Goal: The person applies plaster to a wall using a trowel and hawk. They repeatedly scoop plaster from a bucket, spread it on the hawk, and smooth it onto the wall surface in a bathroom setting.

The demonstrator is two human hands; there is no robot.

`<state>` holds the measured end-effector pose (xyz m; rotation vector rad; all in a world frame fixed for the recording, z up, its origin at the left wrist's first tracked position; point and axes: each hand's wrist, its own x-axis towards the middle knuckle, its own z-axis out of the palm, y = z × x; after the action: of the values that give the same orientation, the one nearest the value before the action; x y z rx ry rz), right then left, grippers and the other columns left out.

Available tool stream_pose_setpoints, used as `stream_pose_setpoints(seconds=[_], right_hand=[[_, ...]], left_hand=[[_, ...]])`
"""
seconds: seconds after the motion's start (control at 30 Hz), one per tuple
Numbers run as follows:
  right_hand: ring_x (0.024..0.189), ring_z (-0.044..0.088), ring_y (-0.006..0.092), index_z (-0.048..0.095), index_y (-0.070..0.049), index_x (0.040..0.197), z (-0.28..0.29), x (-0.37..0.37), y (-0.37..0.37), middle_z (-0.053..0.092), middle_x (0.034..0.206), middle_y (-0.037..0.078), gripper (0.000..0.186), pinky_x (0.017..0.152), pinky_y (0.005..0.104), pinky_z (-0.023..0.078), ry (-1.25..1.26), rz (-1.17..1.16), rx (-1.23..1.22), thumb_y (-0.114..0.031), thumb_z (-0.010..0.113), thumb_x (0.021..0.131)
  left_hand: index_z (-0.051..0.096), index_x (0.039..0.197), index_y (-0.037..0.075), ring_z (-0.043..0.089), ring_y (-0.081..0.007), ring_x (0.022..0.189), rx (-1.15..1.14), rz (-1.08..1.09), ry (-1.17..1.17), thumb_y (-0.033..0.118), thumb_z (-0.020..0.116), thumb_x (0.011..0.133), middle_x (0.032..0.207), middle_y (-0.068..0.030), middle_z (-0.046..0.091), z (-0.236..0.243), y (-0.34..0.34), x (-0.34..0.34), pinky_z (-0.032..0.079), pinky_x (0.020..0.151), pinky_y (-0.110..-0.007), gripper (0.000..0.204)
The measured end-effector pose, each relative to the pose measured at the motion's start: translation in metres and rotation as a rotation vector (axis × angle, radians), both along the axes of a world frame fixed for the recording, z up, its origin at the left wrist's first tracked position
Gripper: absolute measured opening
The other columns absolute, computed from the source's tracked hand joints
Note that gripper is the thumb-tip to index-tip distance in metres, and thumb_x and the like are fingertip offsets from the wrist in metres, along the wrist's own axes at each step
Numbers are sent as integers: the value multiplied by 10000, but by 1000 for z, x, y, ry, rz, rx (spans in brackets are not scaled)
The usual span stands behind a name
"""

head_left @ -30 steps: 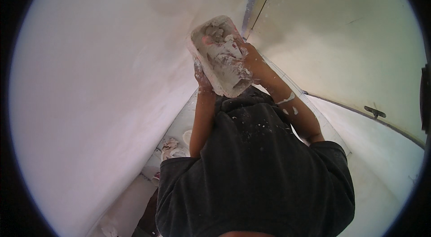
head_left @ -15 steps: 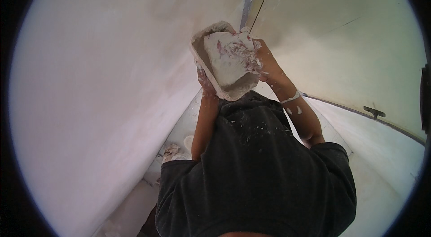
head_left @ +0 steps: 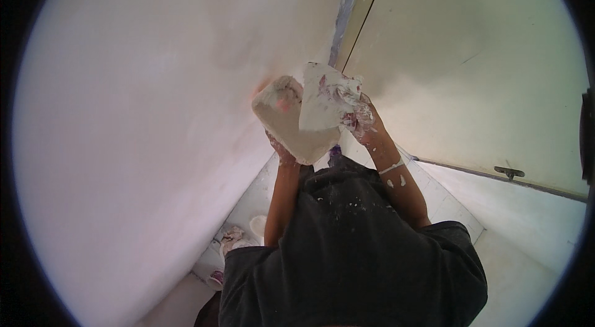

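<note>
My left hand (head_left: 280,146) is closed around the left side of a whitish, paste-crusted tub (head_left: 286,126), tilted so that its pale interior shows. A smear of red marks the tub's inside near the far end. Over its right side, my right hand (head_left: 365,124) grips a flat plaster scraper (head_left: 317,99) with a broad pale blade. White paste with reddish streaks coats the blade's handle side and my right fingers. The scraper covers part of the tub's right rim; whether the two touch, I cannot tell. White splashes dot my right forearm.
A pale wall (head_left: 142,110) rises on the left, close to the tub. At right stands a cream door (head_left: 471,67) with a dark handle (head_left: 509,172), beside its frame (head_left: 365,5). On the tiled floor at lower left lie a crumpled bundle (head_left: 234,237) and a round white container (head_left: 258,225).
The scraper has come up from inside the tub and shifted toward its right side, uncovering more of the interior. The tub has moved slightly left and nearer to me.
</note>
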<state>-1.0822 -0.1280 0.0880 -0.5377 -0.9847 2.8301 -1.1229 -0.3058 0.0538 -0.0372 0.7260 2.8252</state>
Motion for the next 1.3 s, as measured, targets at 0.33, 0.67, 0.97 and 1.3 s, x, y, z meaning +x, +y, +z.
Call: stream_pose_setpoints(seconds=[0.33, 0.67, 0.97, 1.3], right_hand=[[998, 544, 202, 463, -58, 1198, -62, -54, 1, 525, 1188, 73, 356, 842, 315, 463, 80, -3, -34, -122, 559, 861], [1037, 509, 184, 465, -67, 1212, -135, -62, -7, 532, 1168, 62, 373, 885, 291, 415, 165, -198, 1086, -105, 561, 853], [788, 559, 140, 514, -79, 1112, -128, -130, -4, 570, 1035, 24, 313, 673, 254, 463, -270, -409, -26, -93, 608, 814], [857, 543, 169, 489, -117, 1154, -16, -166, 45, 537, 1113, 13, 320, 706, 262, 449, -324, -350, 216, -77, 546, 841]], left_hand=[[371, 1281, 96, 495, -270, 1082, -251, 140, -62, 401, 367, 914, 1201, -97, 487, -30, -23, 10, 439, 920, -422, 477], [348, 1303, 100, 481, -276, 1108, -199, 133, -140, 439, 352, 911, 1237, -103, 465, -29, -54, 42, 424, 938, -426, 518], [346, 1312, 105, 476, -279, 1120, -152, 87, -214, 451, 354, 910, 1252, -102, 460, -36, -75, 61, 417, 946, -426, 530], [339, 1325, 120, 464, -287, 1140, -172, -160, -157, 509, 359, 894, 1277, -101, 446, 1, -47, 69, 407, 954, -438, 581]])
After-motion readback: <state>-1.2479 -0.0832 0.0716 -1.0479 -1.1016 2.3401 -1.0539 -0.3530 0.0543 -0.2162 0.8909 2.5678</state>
